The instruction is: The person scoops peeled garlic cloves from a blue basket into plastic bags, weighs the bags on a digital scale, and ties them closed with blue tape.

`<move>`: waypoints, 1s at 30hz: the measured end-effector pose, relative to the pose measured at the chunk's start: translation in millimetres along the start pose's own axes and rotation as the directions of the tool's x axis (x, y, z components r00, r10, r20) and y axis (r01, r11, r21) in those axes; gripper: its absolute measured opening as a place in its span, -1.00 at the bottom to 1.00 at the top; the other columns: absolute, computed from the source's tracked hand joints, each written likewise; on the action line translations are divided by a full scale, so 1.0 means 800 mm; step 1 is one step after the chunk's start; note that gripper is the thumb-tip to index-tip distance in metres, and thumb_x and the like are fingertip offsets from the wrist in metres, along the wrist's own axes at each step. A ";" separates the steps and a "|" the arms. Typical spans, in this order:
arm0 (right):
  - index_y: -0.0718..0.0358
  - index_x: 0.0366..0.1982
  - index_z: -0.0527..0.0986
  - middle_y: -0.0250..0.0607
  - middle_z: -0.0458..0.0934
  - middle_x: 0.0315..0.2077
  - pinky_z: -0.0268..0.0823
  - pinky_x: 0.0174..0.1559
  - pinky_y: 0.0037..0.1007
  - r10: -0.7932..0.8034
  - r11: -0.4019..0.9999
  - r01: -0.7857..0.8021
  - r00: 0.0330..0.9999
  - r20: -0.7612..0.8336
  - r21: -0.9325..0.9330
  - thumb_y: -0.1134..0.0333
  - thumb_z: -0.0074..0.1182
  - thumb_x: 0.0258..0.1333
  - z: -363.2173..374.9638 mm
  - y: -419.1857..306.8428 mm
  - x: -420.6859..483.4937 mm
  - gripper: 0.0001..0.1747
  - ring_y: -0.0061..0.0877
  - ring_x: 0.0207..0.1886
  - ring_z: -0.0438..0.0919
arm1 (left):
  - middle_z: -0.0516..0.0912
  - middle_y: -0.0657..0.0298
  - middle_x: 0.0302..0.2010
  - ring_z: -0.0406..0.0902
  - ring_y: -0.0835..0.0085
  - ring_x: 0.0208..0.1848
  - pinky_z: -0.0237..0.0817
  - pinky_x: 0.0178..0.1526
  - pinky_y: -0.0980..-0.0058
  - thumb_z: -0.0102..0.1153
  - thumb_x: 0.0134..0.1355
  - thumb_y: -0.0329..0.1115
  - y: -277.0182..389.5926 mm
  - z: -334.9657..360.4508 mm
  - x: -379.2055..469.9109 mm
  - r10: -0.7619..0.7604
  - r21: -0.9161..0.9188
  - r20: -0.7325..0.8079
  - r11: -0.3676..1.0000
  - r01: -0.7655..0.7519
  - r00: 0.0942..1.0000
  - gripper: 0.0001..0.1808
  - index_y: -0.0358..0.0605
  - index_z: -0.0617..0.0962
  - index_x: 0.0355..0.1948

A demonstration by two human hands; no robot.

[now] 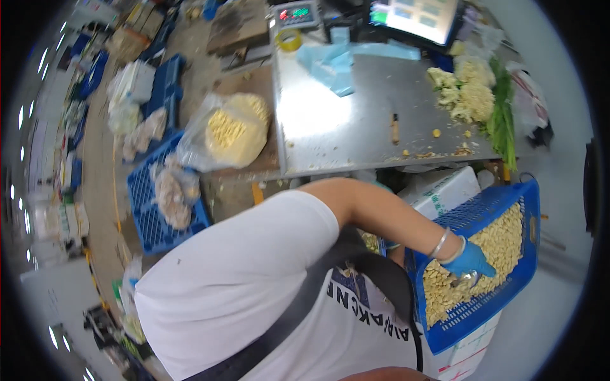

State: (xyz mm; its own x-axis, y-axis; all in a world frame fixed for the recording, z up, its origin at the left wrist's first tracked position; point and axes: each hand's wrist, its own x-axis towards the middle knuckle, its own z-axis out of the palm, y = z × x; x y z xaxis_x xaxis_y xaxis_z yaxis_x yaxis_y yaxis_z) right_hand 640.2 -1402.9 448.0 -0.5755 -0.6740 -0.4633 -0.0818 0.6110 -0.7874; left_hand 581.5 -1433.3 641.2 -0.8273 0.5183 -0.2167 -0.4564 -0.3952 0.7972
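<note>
My left hand (469, 261), in a blue glove with a metal bangle above its cuff, reaches into a blue plastic basket (531, 247) at the right. Its fingers are closed on a shiny metal scoop (467, 280), whose shape is partly hidden. The scoop rests among many small, flat pale pieces (500, 238), which look like garlic cloves or slices. My right hand is not recognizable in view. Beneath my left arm show a bit of skin and blue-green glove (391, 245); whose they are, I cannot tell.
A steel table (357, 138) bears a wooden-handled knife (394, 128), cauliflower (476, 100), green stalks (500, 114), tape (289, 40), a scale (295, 16) and a screen (414, 19). Left stand an open bag of pale pieces (236, 131) and a blue crate (143, 214). White foam boxes (448, 190) adjoin the basket.
</note>
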 end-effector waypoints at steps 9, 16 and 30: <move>0.25 0.14 0.39 -0.23 0.52 0.00 0.40 -0.08 -0.46 -0.282 0.941 0.235 0.943 0.179 0.245 0.26 0.12 0.15 0.106 -0.209 0.114 -0.48 -0.56 -0.11 0.54 | 0.55 0.17 -0.08 0.50 0.40 -0.09 0.36 -0.03 0.44 0.29 0.11 -0.22 -0.029 -0.224 -0.439 0.654 0.654 -0.756 0.756 0.007 0.024 -0.50 -0.18 0.49 0.05; 0.42 0.25 0.16 0.14 0.23 0.21 0.07 0.30 -0.26 -0.624 0.737 0.658 0.750 0.220 -0.155 0.04 0.40 -0.22 0.352 -0.390 0.214 0.06 -0.14 0.29 0.22 | 0.48 -0.01 0.03 0.40 0.17 0.11 0.21 0.21 0.21 0.45 -0.12 -0.38 -0.256 -0.386 -0.811 0.312 -0.069 -0.091 0.945 0.318 -0.946 -0.24 -0.33 0.37 0.12; 0.28 -0.43 0.56 -0.30 0.55 -0.54 0.30 -0.28 -0.51 -0.446 0.895 0.309 0.660 0.604 0.323 0.27 -0.05 0.15 0.473 -0.656 0.289 -0.75 -0.58 -0.46 0.45 | 0.53 0.12 0.06 0.47 0.29 0.07 0.25 0.19 0.25 0.03 0.16 -0.47 -0.081 -0.343 -0.951 0.270 0.263 -0.956 0.635 -0.726 -0.110 -0.59 -0.24 0.47 0.07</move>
State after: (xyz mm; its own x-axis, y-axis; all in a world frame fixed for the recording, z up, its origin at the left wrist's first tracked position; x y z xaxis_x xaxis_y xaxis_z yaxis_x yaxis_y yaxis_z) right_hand 858.2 -2036.6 600.6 0.1483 -0.9684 -0.2007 0.0117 0.2046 -0.9788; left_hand 1150.5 -2010.5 599.8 -0.3457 -0.8892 -0.2996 0.3968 -0.4279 0.8121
